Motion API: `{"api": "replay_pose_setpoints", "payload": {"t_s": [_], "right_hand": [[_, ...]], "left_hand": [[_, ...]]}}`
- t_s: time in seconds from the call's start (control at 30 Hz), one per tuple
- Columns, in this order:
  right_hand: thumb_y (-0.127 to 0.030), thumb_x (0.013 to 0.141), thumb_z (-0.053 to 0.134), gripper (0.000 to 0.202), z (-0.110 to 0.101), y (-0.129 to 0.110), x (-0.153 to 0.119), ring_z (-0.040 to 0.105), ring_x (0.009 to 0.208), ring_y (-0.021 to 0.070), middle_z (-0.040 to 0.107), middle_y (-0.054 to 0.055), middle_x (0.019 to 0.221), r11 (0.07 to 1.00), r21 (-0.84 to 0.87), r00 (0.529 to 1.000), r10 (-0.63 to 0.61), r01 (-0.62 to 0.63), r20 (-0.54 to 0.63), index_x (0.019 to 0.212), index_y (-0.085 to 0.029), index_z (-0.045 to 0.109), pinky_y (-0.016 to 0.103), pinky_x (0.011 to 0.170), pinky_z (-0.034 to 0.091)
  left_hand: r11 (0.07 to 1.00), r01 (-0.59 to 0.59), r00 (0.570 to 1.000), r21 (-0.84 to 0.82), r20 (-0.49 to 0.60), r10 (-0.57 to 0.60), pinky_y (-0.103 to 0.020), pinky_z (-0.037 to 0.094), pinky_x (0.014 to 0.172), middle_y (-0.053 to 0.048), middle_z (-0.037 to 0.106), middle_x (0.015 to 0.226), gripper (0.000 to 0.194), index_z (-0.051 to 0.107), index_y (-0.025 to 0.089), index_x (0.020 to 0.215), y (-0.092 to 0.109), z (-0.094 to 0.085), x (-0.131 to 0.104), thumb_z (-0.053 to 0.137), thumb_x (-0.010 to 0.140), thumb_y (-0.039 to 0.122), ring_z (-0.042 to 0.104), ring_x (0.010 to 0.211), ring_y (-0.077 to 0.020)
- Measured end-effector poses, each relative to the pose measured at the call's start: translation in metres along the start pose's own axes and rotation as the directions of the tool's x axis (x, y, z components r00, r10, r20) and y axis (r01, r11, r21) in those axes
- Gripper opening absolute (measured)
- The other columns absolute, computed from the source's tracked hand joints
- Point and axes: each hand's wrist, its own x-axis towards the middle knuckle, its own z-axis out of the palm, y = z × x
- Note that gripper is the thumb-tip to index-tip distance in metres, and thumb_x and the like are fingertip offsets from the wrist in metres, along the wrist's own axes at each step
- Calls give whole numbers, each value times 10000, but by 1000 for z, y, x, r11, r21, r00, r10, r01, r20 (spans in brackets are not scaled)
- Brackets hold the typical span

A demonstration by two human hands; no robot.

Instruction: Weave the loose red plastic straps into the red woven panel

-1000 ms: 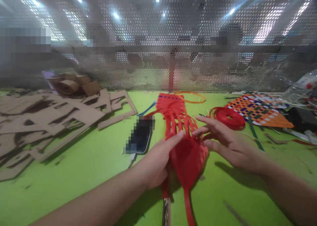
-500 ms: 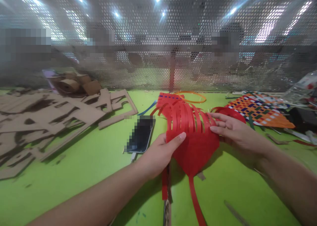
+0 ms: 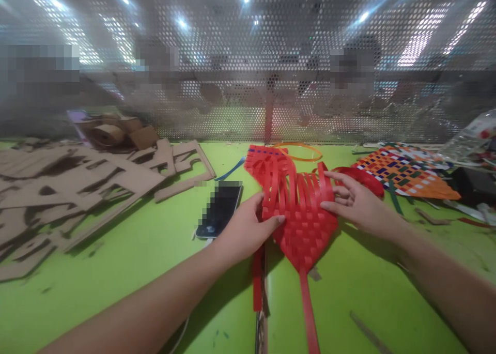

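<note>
A red woven strip piece [image 3: 304, 235] hangs between my hands above the green table. Its lower part is tightly plaited and comes to a point, with one long strip trailing down; loose strips stand along its top. My left hand [image 3: 253, 222] grips the left edge, thumb in front and fingers mostly hidden behind. At the right edge, my right hand [image 3: 351, 199] pinches the outermost strips between thumb and fingers. Just behind lies another red woven piece [image 3: 256, 163] with a row of blue squares.
A phone [image 3: 220, 209] with a cable lies left of my left hand. Cut cardboard pieces [image 3: 127, 170] heap up on the left. To the right are a multicoloured woven sheet [image 3: 411, 170] and a plastic bottle [image 3: 473, 139]. A perforated metal screen [image 3: 232, 111] stands behind, people beyond it.
The red woven piece has tilted and turned, so its plaited squares show more clearly and its top strips spread apart. My right hand has moved slightly left.
</note>
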Motion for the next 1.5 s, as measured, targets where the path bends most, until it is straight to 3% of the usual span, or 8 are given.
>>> {"api": "replay_pose_setpoints", "payload": {"t_s": [0.1, 0.27, 0.5, 0.63, 0.77, 0.87, 1.03, 1.5], "right_hand": [[-593, 816, 865, 1054, 3, 4, 0, 730, 1250, 402, 721, 233, 1406, 997, -72, 1000, 17, -16, 18, 1676, -236, 370, 562, 1026, 626], [-569, 901, 776, 976, -3, 9, -3, 781, 1078, 356, 702, 234, 1410, 923, -382, 998, -56, 52, 0, 1709, -266, 321, 525, 910, 651], [-560, 941, 693, 616, -8, 8, -9, 764, 1007, 332, 642, 148, 1408, 640, -739, 976, -185, 210, 118, 1504, -317, 631, 484, 834, 636], [-498, 1030, 600, 365, 1, 1, -14, 731, 1115, 325, 668, 119, 1345, 617, -697, 930, -247, 366, 270, 1297, -299, 749, 512, 982, 595], [-601, 1033, 598, 453, 11, -3, -17, 710, 1159, 334, 674, 127, 1382, 636, -654, 903, -181, 409, 389, 1345, -299, 727, 514, 1015, 582], [-628, 1000, 648, 508, 16, -4, -18, 703, 1168, 339, 663, 138, 1411, 660, -654, 915, -135, 369, 380, 1366, -279, 699, 508, 1020, 575], [-623, 993, 658, 459, 21, -5, -18, 707, 1122, 318, 688, 111, 1329, 707, -646, 939, -74, 288, 337, 1296, -281, 692, 477, 976, 579], [-611, 1038, 585, 426, 24, -4, -19, 648, 1160, 319, 678, 113, 1267, 660, -687, 941, -93, 303, 325, 1261, -265, 698, 491, 1028, 523]], "left_hand": [[999, 38, 998, 20, -43, -37, -471, 632, 971, -158, 755, 1313, 525, 553, 200, 1453, -2, -3, 0, 707, 1018, 452, 781, 1108, -283], [895, 22, 984, 445, -167, 59, -510, 617, 939, -172, 707, 1297, 709, 400, 214, 1588, 4, -11, -4, 716, 991, 432, 745, 1063, -306], [583, -99, 988, 807, 9, 155, -518, 554, 1053, -149, 650, 1273, 233, 688, 177, 1175, 8, -13, -8, 653, 983, 304, 637, 1235, -349], [540, -72, 993, 839, 9, 118, -496, 559, 997, -159, 687, 1259, 297, 637, 189, 1263, 8, -10, -11, 630, 981, 281, 659, 1202, -358], [527, -116, 989, 842, 50, 137, -498, 550, 952, -155, 691, 1256, 360, 627, 200, 1337, 9, -9, -13, 635, 987, 281, 655, 1149, -357], [506, -203, 979, 838, 165, 119, -506, 533, 967, -138, 691, 1172, 325, 721, 183, 1218, 11, -9, -14, 673, 1009, 428, 630, 1106, -346], [480, -210, 977, 852, 202, 69, -517, 501, 1003, -134, 678, 1174, 585, 753, 178, 1209, 21, -11, -17, 767, 906, 678, 587, 1140, -365], [372, -221, 972, 901, 234, 9, -583, 512, 1041, -169, 634, 1276, 615, 618, 123, 1451, 26, -3, -25, 677, 1022, 560, 585, 1169, -369]]}}
